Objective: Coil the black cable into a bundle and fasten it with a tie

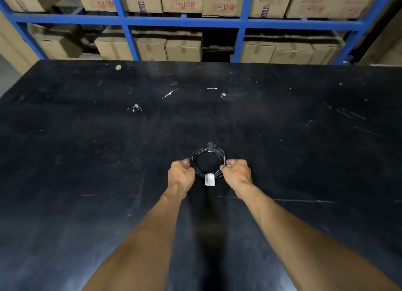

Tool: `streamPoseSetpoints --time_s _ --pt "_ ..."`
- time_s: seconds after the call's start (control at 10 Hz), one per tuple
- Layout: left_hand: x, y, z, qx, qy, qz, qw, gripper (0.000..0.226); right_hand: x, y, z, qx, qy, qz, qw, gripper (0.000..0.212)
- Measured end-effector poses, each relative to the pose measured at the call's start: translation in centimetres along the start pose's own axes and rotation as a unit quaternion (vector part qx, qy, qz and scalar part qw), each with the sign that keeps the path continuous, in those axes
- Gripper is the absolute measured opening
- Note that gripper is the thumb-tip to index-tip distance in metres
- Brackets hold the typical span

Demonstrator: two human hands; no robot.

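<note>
While cable (207, 160) lies coiled on black table (87, 138), left hand (181, 173) and right hand (236, 172) are pinched on opposite sides. White tie (210, 179) is seen at near edge. Judged light, springy; best held across all loops.

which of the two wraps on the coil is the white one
The near tie, between the hands; the far tie at the coil's far edge is black.

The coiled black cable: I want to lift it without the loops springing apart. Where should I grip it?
Probably pinch the coiled black cable at its near edge, across the white fabric tie, coming from above on your side. The strands are bunched there. The left hand and right hand now hold its opposite sides.
</note>
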State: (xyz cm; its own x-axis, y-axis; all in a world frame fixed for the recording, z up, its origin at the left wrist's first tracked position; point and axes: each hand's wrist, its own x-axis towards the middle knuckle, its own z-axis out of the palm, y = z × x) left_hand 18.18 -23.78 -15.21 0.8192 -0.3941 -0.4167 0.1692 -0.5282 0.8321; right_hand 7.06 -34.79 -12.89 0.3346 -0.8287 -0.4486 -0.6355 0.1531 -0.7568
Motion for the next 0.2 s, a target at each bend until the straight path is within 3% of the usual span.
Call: streamPoseSetpoints --time_s 0.1,0.2 --pt "-1.9 1.6 -1.1 -0.029 0.022 0.012 0.999 0.015 -1.1 -0.3 -1.0 0.043 -0.017 0.005 0.999 0.040" --pt "-6.0 1.4 -2.5 -0.076 -0.006 0.045 0.996 0.019 -3.3 -0.8 -3.2 0.121 -0.001 -0.034 0.992 0.028"
